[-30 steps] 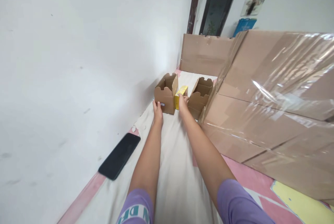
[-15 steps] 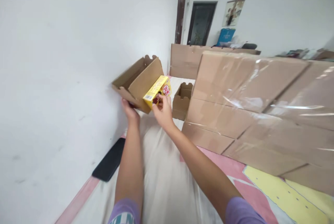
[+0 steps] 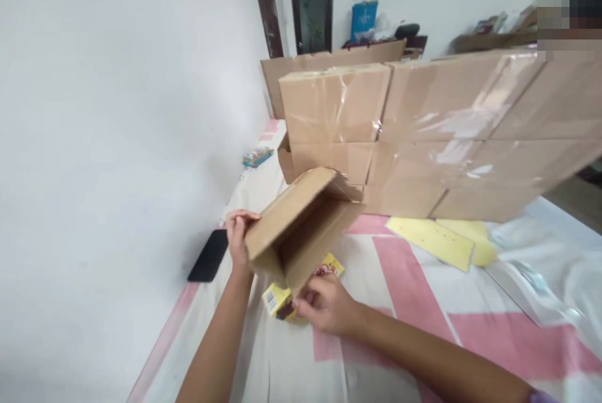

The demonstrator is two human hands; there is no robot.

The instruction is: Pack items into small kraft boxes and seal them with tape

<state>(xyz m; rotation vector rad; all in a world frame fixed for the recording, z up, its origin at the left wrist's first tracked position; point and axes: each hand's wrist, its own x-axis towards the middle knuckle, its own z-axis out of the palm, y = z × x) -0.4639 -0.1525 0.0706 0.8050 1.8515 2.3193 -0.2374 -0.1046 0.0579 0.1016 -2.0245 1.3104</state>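
My left hand (image 3: 237,237) is closed on the near end of a small open cardboard box (image 3: 301,224), held up and tilted with its open side facing right. My right hand (image 3: 327,309) is just below the box, fingers pinched on a small yellow carton (image 3: 278,298). Most of the yellow carton is hidden behind the cardboard box and my fingers. Both hands are over a white and pink cloth (image 3: 404,277).
A black phone (image 3: 207,256) lies by the white wall at the left. Big taped cardboard boxes (image 3: 423,133) stand behind. Yellow sheets (image 3: 437,240) and clear plastic (image 3: 540,271) lie on the right. A small packet (image 3: 257,155) lies far back.
My hands pulled the cardboard box and yellow carton from the far corner toward me. The yellow carton went from beside the box to beneath it. The view swung right.
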